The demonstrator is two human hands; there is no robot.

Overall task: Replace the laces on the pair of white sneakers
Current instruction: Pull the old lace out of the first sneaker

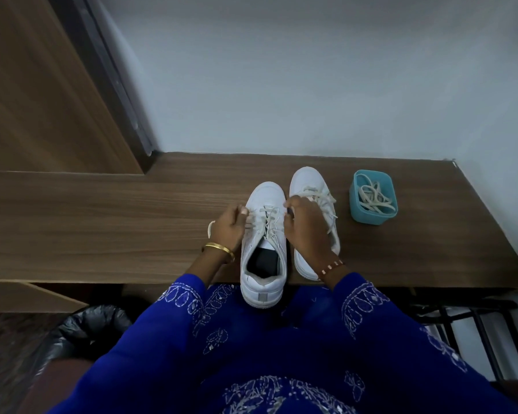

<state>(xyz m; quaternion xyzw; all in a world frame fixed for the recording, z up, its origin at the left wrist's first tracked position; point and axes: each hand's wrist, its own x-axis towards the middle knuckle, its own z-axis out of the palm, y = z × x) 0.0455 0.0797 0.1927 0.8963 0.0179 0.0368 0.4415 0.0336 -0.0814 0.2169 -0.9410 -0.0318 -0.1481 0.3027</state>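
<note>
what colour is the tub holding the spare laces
Teal blue tub; the head view shows it plainly.

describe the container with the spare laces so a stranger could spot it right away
On the wooden bench against the pale wall, look right of the two white sneakers. There stands a small teal tub, the only coloured item, holding loose cream laces.

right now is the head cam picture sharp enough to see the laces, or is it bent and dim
Head view: dim, cool light with no glare; wide-angle bending bows the wooden shelf edges. The laces on the near sneaker read clearly between the left hand and right hand; those in the teal tub are softer. The blue sleeves at the bottom are slightly blurred.
</note>
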